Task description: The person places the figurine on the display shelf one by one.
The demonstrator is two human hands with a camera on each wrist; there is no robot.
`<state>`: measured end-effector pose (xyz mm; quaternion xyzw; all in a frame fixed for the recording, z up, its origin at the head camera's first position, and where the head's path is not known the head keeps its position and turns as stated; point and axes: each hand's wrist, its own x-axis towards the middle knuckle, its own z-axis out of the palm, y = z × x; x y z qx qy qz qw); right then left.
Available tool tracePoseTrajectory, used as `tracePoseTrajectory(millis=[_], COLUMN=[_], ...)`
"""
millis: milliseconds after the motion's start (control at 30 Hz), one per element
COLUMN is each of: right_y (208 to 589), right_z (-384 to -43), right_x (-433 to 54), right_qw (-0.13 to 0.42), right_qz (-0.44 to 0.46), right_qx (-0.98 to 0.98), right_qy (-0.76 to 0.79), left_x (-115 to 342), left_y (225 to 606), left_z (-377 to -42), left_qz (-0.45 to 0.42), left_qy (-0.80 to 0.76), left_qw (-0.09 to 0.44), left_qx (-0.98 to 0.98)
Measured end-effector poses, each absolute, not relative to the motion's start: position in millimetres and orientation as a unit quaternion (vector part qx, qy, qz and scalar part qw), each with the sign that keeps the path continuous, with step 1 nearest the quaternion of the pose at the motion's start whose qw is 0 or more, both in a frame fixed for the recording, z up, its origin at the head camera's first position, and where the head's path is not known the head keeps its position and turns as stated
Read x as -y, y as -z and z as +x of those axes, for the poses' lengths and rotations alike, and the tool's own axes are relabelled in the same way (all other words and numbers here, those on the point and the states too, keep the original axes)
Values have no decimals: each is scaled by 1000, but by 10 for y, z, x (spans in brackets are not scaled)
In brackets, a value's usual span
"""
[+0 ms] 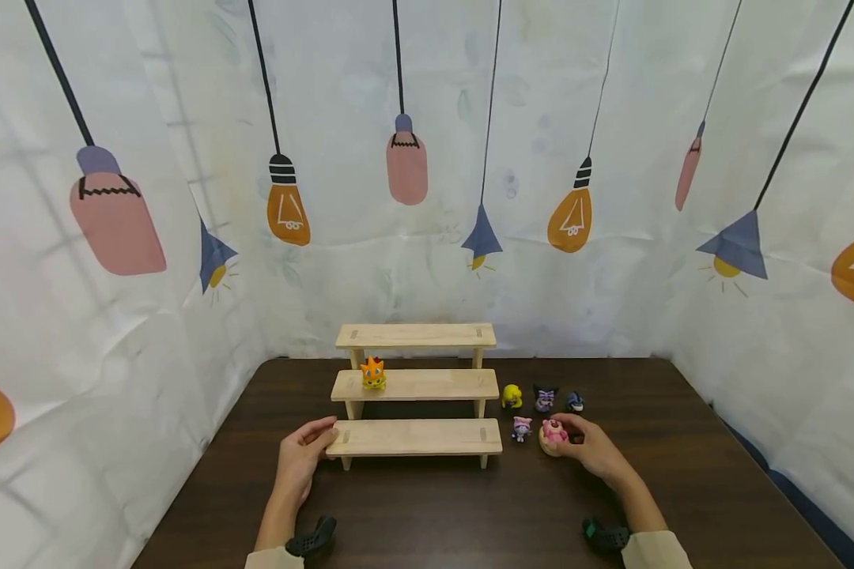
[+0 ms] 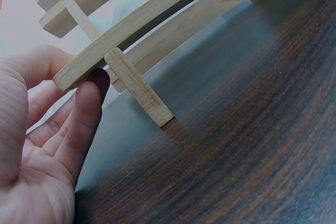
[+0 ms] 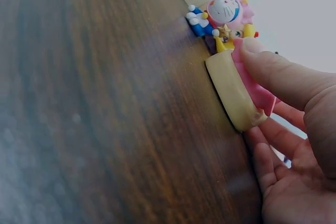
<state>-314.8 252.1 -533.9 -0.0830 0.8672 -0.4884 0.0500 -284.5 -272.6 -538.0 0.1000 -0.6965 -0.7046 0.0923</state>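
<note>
A three-tier wooden display stand (image 1: 413, 437) stands on the dark table. My left hand (image 1: 304, 454) pinches the left end of its lowest step (image 2: 86, 64), thumb on top and fingertips below in the left wrist view. On the middle step sits an orange and yellow figurine (image 1: 373, 374). Right of the stand, my right hand (image 1: 591, 450) grips a pink bear figurine (image 1: 553, 431) between thumb and fingers. Its cream-coloured round base (image 3: 233, 93) rests at the table surface. Beside it stands a small pink and blue figurine (image 1: 522, 429).
Behind the pink bear are a yellow figurine (image 1: 512, 397), a purple and black figurine (image 1: 544, 398) and a dark blue figurine (image 1: 575, 402). A white curtain (image 1: 427, 292) with printed lamps encloses the back and sides of the table (image 1: 413, 521).
</note>
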Motion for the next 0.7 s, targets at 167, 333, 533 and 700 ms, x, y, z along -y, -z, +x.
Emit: tracePoseTrajectory(millis=[167, 333, 533, 700], right_y=[5356, 5328, 5233, 5192], right_z=[-3135, -3136, -3143, -3128], right_x=[-2522, -2511, -2499, -2485], right_qw=[42, 30, 14, 1], right_qz=[-80, -76, -76, -87], right_qx=[-867, -873, -874, -873], right_qy=[490, 481, 480, 481], left_x=[2709, 2703, 2705, 2705], left_y=[5379, 5368, 5354, 5354], left_z=[-2825, -2845, -2844, -2822], left_qz=[105, 107, 101, 108], left_qy=[705, 704, 705, 701], left_qw=[96, 93, 100, 90], left_qx=[695, 696, 695, 699])
